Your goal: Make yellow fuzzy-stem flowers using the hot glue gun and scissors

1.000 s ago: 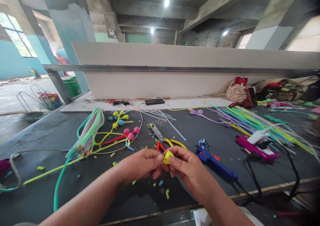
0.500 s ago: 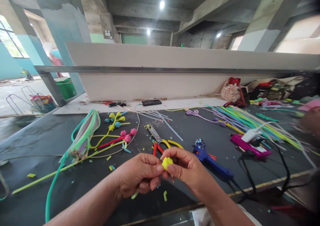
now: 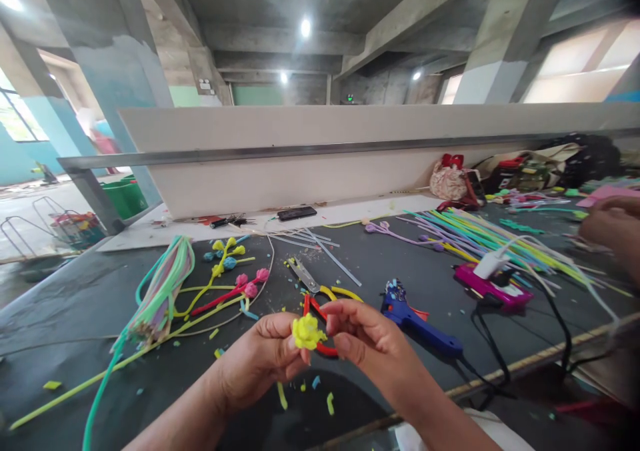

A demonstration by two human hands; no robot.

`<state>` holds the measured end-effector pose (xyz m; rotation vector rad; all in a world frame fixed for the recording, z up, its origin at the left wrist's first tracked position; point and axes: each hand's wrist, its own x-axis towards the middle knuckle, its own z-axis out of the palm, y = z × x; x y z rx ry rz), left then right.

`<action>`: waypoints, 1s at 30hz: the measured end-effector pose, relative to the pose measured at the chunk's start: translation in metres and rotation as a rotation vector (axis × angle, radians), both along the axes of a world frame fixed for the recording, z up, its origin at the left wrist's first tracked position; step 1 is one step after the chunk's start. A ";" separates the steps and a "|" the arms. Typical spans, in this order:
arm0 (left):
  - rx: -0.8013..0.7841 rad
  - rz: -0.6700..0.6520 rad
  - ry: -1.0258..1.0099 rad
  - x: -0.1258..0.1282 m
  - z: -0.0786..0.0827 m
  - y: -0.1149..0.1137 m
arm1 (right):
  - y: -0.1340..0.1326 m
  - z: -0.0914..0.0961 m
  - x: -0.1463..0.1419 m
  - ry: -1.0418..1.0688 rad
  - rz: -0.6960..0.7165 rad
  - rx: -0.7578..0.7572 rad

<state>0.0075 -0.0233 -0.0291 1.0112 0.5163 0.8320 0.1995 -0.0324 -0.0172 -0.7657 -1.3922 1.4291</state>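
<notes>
My left hand (image 3: 267,348) pinches a small yellow pipe-cleaner flower (image 3: 307,333) between thumb and fingers. Just to its right is my right hand (image 3: 373,341), its thumb and forefinger parted and apart from the flower. Behind the hands lie pliers (image 3: 306,274) with a metal head, and red-handled and yellow-handled tools partly hidden by my fingers. A blue glue gun (image 3: 423,324) rests on the table to the right. Yellow-green pipe-cleaner scraps (image 3: 331,404) are scattered below the hands.
A bundle of pipe cleaners (image 3: 167,284) lies left, beside pink flowers (image 3: 251,283) and yellow buds (image 3: 225,246) on stems. Loose coloured pipe cleaners (image 3: 480,234) and a magenta power strip (image 3: 493,288) with cables are right. Another person's hand (image 3: 613,228) shows at the right edge.
My right fingers have come off the yellow flower, which now shows more fully in my left hand. The flower and left hand have shifted left. The camera view has tilted up slightly.
</notes>
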 end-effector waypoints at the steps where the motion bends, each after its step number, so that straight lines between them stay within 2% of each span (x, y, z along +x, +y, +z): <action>1: 0.007 -0.021 0.005 0.001 0.000 -0.001 | -0.002 -0.001 -0.003 0.027 0.038 -0.006; 5: 0.011 -0.083 0.052 0.004 0.000 -0.002 | -0.005 -0.002 -0.009 0.096 0.138 0.007; 14: 0.076 -0.107 0.159 0.003 0.001 0.001 | -0.001 -0.003 -0.005 -0.129 -0.024 0.136; 18: 0.064 -0.099 0.167 0.003 0.003 -0.001 | 0.000 0.001 -0.007 -0.102 0.013 0.158; 22: 0.029 -0.146 0.125 0.004 0.004 -0.001 | 0.001 0.002 -0.009 -0.069 0.037 0.177; 30: 0.010 -0.197 0.142 0.004 0.005 0.000 | 0.004 -0.004 -0.007 -0.142 -0.055 0.171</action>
